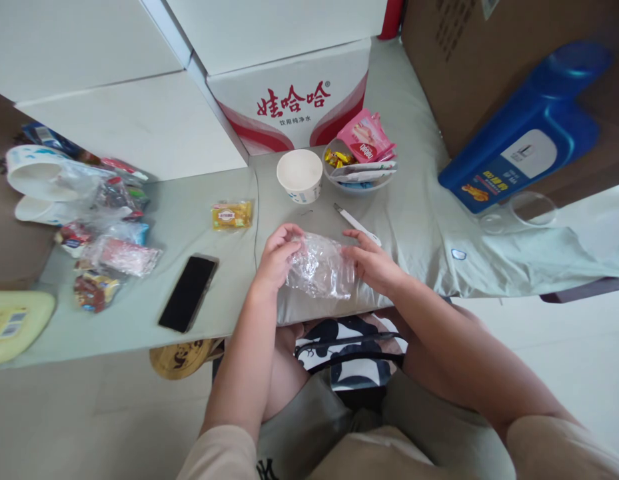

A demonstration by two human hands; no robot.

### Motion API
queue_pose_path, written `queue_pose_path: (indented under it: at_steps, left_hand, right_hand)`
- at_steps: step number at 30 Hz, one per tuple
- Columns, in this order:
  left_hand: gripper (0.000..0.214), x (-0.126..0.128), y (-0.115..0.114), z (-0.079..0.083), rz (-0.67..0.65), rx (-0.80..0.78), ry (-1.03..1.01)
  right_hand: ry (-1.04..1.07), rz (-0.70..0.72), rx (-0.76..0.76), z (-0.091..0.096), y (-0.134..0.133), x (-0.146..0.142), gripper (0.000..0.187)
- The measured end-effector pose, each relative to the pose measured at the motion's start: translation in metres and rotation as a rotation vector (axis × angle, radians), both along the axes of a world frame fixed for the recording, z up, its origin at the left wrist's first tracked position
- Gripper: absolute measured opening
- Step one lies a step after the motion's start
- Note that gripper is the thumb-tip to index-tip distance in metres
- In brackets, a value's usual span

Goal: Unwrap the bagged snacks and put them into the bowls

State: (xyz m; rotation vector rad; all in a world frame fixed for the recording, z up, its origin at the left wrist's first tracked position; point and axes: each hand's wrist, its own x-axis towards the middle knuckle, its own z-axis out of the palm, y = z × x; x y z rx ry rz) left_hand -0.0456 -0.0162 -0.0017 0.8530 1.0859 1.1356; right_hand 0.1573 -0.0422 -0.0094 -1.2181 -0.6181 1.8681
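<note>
A crumpled clear plastic bag (pixel 320 267) lies at the table's front edge between my hands. My left hand (pixel 278 257) pinches its upper left corner between thumb and fingers. On the other side, my right hand (pixel 372 262) touches the bag's right edge, with its fingers stretched out and apart. Just beyond the right fingers is a white utility knife (pixel 358 225). Behind the bag stands a white paper cup (pixel 300 176). Beside that cup, a clear bowl (pixel 360 190) holds a pink snack packet (pixel 368 137) and other small wrapped snacks.
A yellow snack packet (pixel 232 215) and a black phone (pixel 188 293) lie to the left. Farther left are paper cups (pixel 36 173) and a pile of wrapped snacks (pixel 122 253). A large blue bottle (pixel 526 130) leans at right against a cardboard box (pixel 469 67). White boxes (pixel 139 127) line the back.
</note>
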Motion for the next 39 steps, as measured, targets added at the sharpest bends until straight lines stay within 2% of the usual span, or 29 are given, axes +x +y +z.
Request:
queue_pose_path:
  at_steps: [3, 7, 10, 13, 16, 19, 21, 26, 30, 34, 36, 39]
  left_hand:
    - [0.039, -0.004, 0.001, 0.0, 0.006, -0.027, -0.017]
    - [0.049, -0.009, 0.003, -0.005, -0.015, -0.12, -0.05]
    - [0.041, -0.011, 0.002, -0.01, -0.118, -0.301, -0.004]
    - [0.034, -0.009, 0.001, -0.012, -0.094, -0.357, 0.085]
    - [0.031, -0.006, 0.003, -0.015, 0.043, -0.232, 0.068]
    - [0.028, -0.005, 0.005, -0.018, 0.146, -0.11, 0.072]
    - [0.028, -0.004, 0.005, -0.019, 0.13, -0.096, 0.074]
    - [0.032, -0.002, 0.003, -0.018, 0.065, -0.122, 0.174]
    - [0.024, -0.002, 0.004, -0.022, 0.048, 0.038, 0.434]
    - [0.02, -0.004, 0.002, -0.026, 0.026, 0.248, 0.619]
    - [0.02, -0.004, 0.002, -0.026, 0.029, 0.282, 0.602]
    - [0.03, -0.003, 0.002, -0.026, 0.026, 0.2, 0.425]
  right_hand:
    - [0.003, 0.004, -0.002, 0.002, 0.0, 0.001, 0.054]
    - [0.011, -0.102, 0.126, 0.0, 0.002, 0.003, 0.055]
    - [0.031, -0.173, 0.166, -0.003, 0.005, 0.004, 0.056]
    - [0.118, -0.224, 0.16, -0.006, 0.006, 0.005, 0.053]
    - [0.175, -0.15, 0.132, -0.007, 0.004, 0.005, 0.049]
    - [0.074, 0.053, 0.143, -0.008, 0.001, 0.002, 0.038]
    - [-0.016, 0.121, 0.179, -0.01, 0.0, 0.001, 0.033]
    - [0.005, 0.051, 0.166, -0.019, 0.001, 0.001, 0.037]
    - [-0.033, 0.151, 0.172, -0.018, -0.001, 0.003, 0.046]
    - [-0.099, 0.173, 0.194, -0.012, -0.002, 0.001, 0.046]
    - [-0.18, 0.188, 0.213, -0.011, -0.001, 0.0, 0.042]
    - [-0.295, 0.198, 0.266, -0.011, 0.001, -0.001, 0.032]
